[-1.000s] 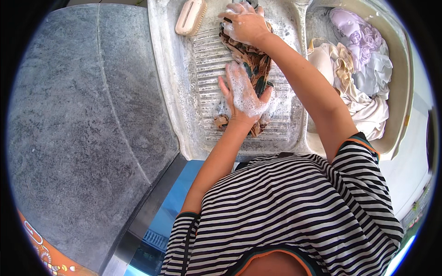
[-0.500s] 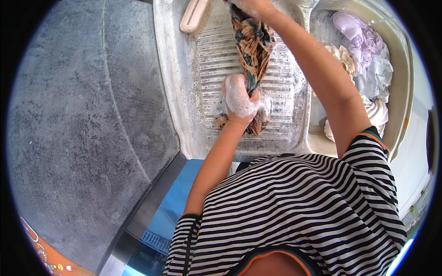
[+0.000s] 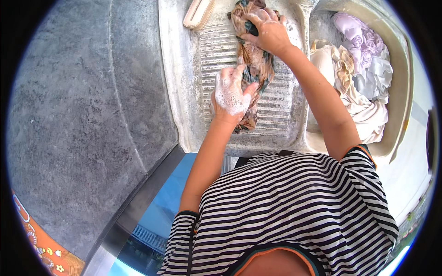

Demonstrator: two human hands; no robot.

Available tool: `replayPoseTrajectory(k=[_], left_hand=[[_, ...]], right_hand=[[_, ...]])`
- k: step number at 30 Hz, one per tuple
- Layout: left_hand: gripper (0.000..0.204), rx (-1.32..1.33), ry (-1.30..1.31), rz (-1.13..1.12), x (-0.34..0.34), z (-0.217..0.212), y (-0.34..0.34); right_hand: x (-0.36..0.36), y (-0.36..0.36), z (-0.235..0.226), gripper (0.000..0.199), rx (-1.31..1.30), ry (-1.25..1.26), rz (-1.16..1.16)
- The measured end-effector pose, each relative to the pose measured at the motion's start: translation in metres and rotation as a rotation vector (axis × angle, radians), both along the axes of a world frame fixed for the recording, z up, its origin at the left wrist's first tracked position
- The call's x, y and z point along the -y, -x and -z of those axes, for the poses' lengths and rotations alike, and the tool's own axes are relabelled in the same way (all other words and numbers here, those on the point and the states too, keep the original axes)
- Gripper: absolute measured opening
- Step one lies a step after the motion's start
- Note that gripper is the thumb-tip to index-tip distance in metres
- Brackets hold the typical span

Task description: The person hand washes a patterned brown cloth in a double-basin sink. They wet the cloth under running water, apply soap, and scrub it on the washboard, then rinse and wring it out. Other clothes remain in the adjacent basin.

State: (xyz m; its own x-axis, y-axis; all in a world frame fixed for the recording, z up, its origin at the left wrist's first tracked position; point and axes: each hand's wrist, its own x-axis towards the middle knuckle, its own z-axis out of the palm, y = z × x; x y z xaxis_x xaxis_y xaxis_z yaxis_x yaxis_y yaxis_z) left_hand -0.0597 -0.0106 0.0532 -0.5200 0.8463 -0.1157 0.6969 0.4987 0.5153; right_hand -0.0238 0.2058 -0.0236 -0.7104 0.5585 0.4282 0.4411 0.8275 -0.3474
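A wet garment (image 3: 258, 62), patterned in brown, tan and dark green, lies lengthwise over the ridged washboard (image 3: 281, 110) of a pale sink. Thick foam coats the back of my left hand (image 3: 230, 94), which grips the garment's left side, thumb stretched across the cloth and fingers partly bent. Farther up, my right hand (image 3: 270, 34) rests on the far part of the garment with its fingers spread. Cloth shows between its thumb and forefinger.
A scrub brush (image 3: 199, 14) with a pale back lies at the sink's far left. In the right basin (image 3: 399, 106) are a lilac garment (image 3: 359, 34) and several white and cream clothes (image 3: 366, 115). A dark grey counter (image 3: 73, 101) adjoins the sink on the left.
The garment was stretched and twisted between my hands; now it lies looser on the washboard. My right hand has come nearer and spread its fingers. My left hand has shifted slightly left.
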Motion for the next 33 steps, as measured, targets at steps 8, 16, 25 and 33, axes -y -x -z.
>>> replayPoseTrajectory(k=[8, 16, 25, 33], left_hand=[[0.096, -0.206, 0.470, 0.370, -0.018, 0.028, -0.007], [0.113, -0.095, 0.406, 0.193, -0.025, 0.030, -0.007], [0.102, -0.241, 0.569, 0.296, -0.025, 0.034, -0.008], [0.089, -0.150, 0.482, 0.152, -0.037, 0.023, -0.011]], right_hand=[[0.104, -0.074, -0.049, 0.011, 0.163, 0.231, -0.383], [0.025, -0.002, -0.027, 0.037, 0.188, 0.282, -0.205], [0.039, -0.002, -0.011, 0.027, 0.206, 0.170, -0.203], [-0.038, -0.059, -0.037, 0.043, -0.150, 0.149, 0.222]])
